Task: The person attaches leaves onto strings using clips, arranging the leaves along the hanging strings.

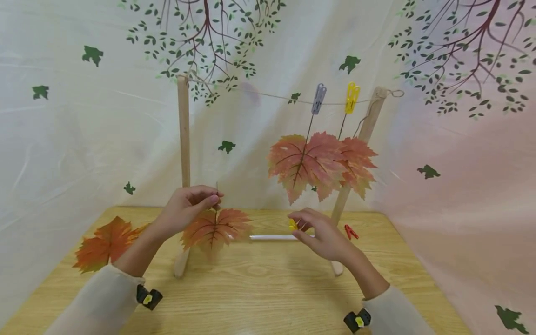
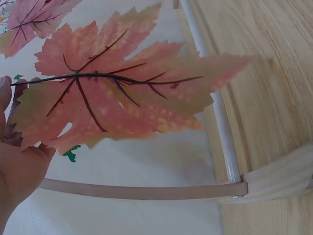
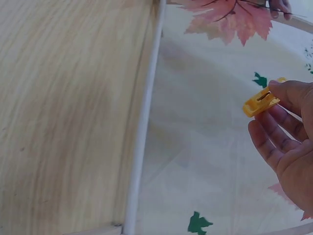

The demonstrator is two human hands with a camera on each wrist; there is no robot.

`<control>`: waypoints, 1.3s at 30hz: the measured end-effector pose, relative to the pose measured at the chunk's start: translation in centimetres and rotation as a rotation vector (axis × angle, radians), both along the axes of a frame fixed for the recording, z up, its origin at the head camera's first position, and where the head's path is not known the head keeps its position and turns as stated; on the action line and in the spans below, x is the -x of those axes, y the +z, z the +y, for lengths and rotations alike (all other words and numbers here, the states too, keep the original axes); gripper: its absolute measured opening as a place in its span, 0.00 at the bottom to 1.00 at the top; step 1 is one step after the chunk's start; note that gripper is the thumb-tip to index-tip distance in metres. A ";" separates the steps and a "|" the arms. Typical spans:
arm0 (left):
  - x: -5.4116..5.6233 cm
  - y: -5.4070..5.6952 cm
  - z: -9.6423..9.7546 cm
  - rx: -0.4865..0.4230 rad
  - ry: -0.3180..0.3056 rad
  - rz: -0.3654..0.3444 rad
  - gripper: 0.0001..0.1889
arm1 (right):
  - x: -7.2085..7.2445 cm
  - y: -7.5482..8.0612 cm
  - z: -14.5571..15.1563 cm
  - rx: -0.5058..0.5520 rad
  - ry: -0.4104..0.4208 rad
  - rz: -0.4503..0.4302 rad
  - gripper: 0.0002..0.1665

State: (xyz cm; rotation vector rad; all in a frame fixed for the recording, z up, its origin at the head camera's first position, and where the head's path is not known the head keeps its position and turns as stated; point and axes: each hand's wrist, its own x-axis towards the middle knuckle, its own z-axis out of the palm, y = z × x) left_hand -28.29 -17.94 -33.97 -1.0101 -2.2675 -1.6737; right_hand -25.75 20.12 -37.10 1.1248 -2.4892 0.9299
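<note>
My left hand point(image 1: 190, 204) pinches the thin dark stem of an artificial autumn leaf point(image 1: 215, 228), which hangs below the fingers. In the left wrist view the leaf point(image 2: 122, 88) spreads out red-orange with dark veins. Between thumb and fingers, my right hand point(image 1: 320, 232) holds a yellow clothespin point(image 3: 261, 102). Above, a string point(image 1: 272, 96) runs between two wooden posts. A grey clothespin point(image 1: 319, 98) and another yellow clothespin point(image 1: 351, 97) on it each hold a leaf by the stem; the front leaf point(image 1: 305, 160) partly covers the rear leaf point(image 1: 360, 163).
Orange leaves point(image 1: 104, 244) lie at the table's left, partly behind my left forearm. A red clothespin point(image 1: 351, 231) lies right of the right hand. The left post point(image 1: 184, 135) and right post point(image 1: 370, 116) stand joined low down by a white rod point(image 1: 272, 237). A printed cloth hangs behind.
</note>
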 end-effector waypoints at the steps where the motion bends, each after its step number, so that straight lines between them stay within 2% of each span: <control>1: 0.0 0.1 0.2 -0.004 0.000 0.005 0.09 | 0.0 0.3 -0.2 0.003 0.006 0.004 0.24; 5: 0.2 0.3 0.8 -0.020 0.001 0.015 0.09 | 0.0 1.3 -1.1 0.017 0.029 0.030 0.24; 11: 0.4 0.4 1.4 -0.014 0.057 -0.022 0.06 | 0.0 3.3 -1.9 0.026 0.055 0.071 0.24; 17: 0.6 0.7 1.8 0.001 0.096 -0.086 0.07 | 0.0 6.1 -2.9 0.023 0.074 0.114 0.25; 22: 1.0 1.3 2.3 0.024 0.091 -0.096 0.08 | 0.3 8.6 -3.6 0.055 0.095 0.161 0.25; 27: 1.3 2.1 2.7 0.023 0.080 -0.091 0.09 | 0.5 10.8 -4.1 0.084 0.092 0.163 0.24; 33: 1.6 3.1 3.1 0.018 0.064 -0.054 0.07 | 0.9 13.1 -4.5 0.136 0.086 0.163 0.24; 39: 1.8 4.7 3.6 0.013 0.055 -0.011 0.07 | 1.2 15.5 -4.4 0.151 0.044 0.185 0.23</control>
